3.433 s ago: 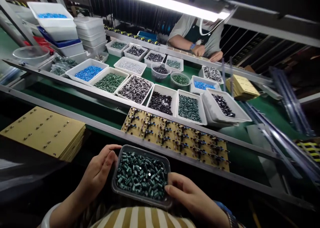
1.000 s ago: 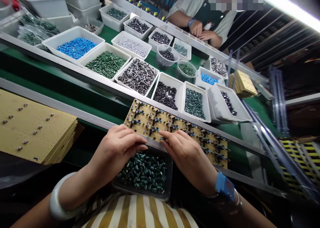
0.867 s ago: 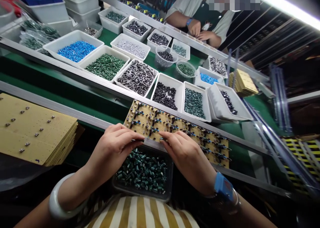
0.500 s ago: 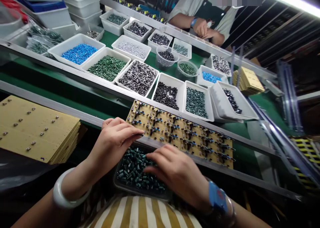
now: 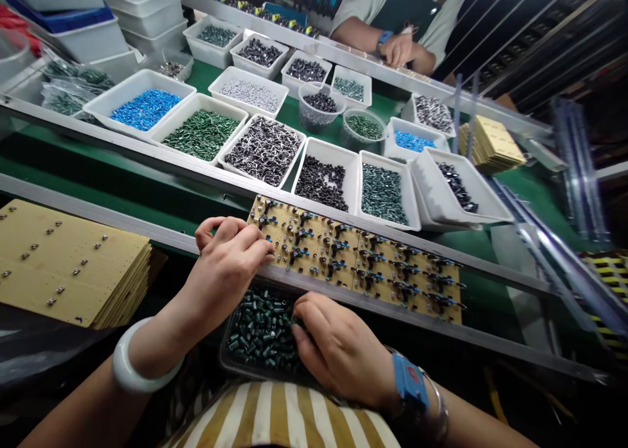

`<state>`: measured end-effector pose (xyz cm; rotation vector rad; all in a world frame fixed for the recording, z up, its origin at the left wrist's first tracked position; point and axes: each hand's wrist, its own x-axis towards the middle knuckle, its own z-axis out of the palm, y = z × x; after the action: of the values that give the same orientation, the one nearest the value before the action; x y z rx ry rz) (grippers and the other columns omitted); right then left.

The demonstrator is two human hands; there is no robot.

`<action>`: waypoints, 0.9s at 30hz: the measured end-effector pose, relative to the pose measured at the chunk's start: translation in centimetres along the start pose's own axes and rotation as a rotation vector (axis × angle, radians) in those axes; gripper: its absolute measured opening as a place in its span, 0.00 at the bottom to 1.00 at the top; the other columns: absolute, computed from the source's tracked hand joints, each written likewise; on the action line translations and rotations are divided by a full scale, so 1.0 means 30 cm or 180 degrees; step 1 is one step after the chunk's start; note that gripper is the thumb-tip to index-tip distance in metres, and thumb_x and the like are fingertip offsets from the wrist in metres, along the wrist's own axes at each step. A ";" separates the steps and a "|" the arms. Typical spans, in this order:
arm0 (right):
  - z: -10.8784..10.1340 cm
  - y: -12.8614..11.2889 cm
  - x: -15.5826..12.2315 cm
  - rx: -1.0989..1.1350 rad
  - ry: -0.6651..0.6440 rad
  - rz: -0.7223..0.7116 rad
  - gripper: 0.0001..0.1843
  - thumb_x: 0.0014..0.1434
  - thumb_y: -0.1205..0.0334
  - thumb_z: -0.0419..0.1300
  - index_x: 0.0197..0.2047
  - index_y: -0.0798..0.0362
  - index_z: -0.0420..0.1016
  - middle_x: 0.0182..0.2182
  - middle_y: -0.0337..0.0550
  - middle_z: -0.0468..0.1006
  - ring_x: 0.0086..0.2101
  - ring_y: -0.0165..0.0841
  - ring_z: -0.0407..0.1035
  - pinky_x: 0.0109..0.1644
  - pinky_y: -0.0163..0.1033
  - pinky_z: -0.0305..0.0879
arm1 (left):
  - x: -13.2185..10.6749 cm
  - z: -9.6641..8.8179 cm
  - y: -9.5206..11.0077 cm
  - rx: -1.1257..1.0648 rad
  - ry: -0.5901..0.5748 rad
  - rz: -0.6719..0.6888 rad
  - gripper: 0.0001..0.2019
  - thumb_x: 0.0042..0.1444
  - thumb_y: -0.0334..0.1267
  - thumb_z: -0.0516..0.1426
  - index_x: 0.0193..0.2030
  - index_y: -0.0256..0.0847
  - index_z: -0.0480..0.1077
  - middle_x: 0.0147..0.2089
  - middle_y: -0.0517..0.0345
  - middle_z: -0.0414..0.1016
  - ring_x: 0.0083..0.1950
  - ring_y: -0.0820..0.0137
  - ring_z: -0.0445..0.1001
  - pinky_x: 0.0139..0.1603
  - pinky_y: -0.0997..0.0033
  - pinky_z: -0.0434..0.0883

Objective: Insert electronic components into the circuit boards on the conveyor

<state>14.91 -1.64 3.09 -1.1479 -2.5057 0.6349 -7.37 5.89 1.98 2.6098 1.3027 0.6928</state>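
Left hand at the board's (image 5: 353,258) left end, right hand in the tub (image 5: 229,363)

Stack of yellow boards (image 5: 69,265): well left of the board, small metal bits on the top sheet. White bin of blue parts (image 5: 104,105): past the board's left end, on the far side. Left hand (image 5: 228,258): white bangle (image 5: 130,363) at the wrist, fingers curled and bunched together, tips at the board's near left corner. Thumb mostly hidden; can't tell if anything is pinched, or if the tips touch the board. Tub: clear, on the near side of the board, below its left half, loaded with green parts (image 5: 262,333). Right hand (image 5: 338,343): over the tub's right side, near side of the board. Fingers curled, thumb and forefinger tips close together among the green parts; can't tell if one is gripped. Blue strap (image 5: 411,382) on that wrist. White bin of black parts (image 5: 350,173): just behind the board's middle. Another person's hands (image 5: 398,49): far behind the board, close together; grip unclear.
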 end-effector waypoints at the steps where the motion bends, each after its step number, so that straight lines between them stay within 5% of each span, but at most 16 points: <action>1: -0.005 -0.003 0.000 0.0040 0.0030 0.0016 0.12 0.70 0.67 0.47 0.37 0.54 0.69 0.31 0.44 0.72 0.31 0.35 0.66 0.34 0.40 0.65 | 0.003 -0.001 0.004 0.0027 -0.0026 -0.0011 0.06 0.68 0.33 0.58 0.44 0.37 0.77 0.42 0.50 0.75 0.50 0.54 0.66 0.55 0.54 0.65; 5: -0.029 -0.010 -0.001 0.0196 0.0146 0.0105 0.13 0.70 0.68 0.48 0.34 0.53 0.69 0.27 0.40 0.71 0.28 0.32 0.65 0.31 0.39 0.63 | 0.009 -0.003 0.024 0.0215 -0.0016 -0.0010 0.07 0.69 0.35 0.57 0.44 0.37 0.77 0.42 0.50 0.75 0.50 0.53 0.66 0.55 0.52 0.65; 12: -0.072 -0.010 0.003 0.0838 0.0393 0.0447 0.16 0.72 0.68 0.55 0.60 0.51 0.74 0.45 0.44 0.78 0.43 0.31 0.74 0.50 0.35 0.72 | 0.009 -0.007 0.022 0.0209 -0.0015 -0.0013 0.07 0.69 0.34 0.58 0.42 0.37 0.77 0.42 0.50 0.76 0.49 0.54 0.67 0.56 0.53 0.63; 27: -0.100 0.009 0.015 0.0622 0.0759 0.0344 0.19 0.69 0.73 0.58 0.59 0.47 0.76 0.43 0.45 0.78 0.43 0.33 0.75 0.47 0.37 0.77 | 0.007 -0.007 0.008 0.0203 0.0045 0.0005 0.06 0.69 0.33 0.57 0.42 0.39 0.77 0.42 0.52 0.78 0.49 0.55 0.67 0.56 0.51 0.64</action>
<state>16.16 -0.35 5.54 -1.2137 -2.1443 0.7082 -7.20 5.89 2.31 2.6608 1.3488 0.6819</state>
